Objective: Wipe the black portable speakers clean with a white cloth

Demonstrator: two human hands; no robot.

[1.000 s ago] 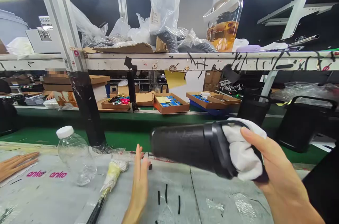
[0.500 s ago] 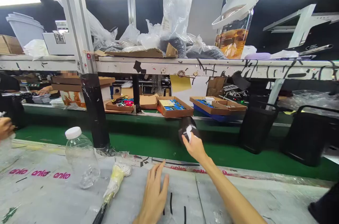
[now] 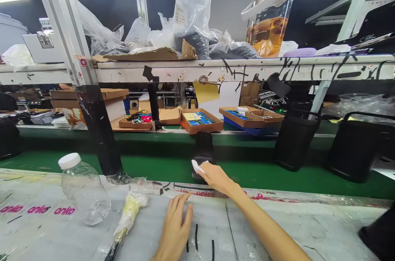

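Note:
My right hand (image 3: 212,175) reaches over the green belt (image 3: 247,170), its fingers closed on a white cloth (image 3: 196,166). Right behind the cloth, a black cylindrical object (image 3: 204,146) stands on the belt; the cloth and fingers overlap its lower part. My left hand (image 3: 175,224) rests on the pale covered table (image 3: 148,236), fingers stretched out and holding nothing. To its left lies a brush-like tool (image 3: 128,215) with a wrapped end and dark handle. Farther left is a clear bottle (image 3: 84,191) with a white cap.
Cardboard trays (image 3: 202,129) with blue parts stand beyond the belt. Two black cylindrical units (image 3: 296,142) are on the belt at right. A black-wrapped post (image 3: 100,129) rises at left, supporting a shelf (image 3: 185,71) with bags and a jar.
The camera view has shifted. My right hand and the cloth have moved left and slightly down. The black object now looks upright and sharper. My left hand stays on the table.

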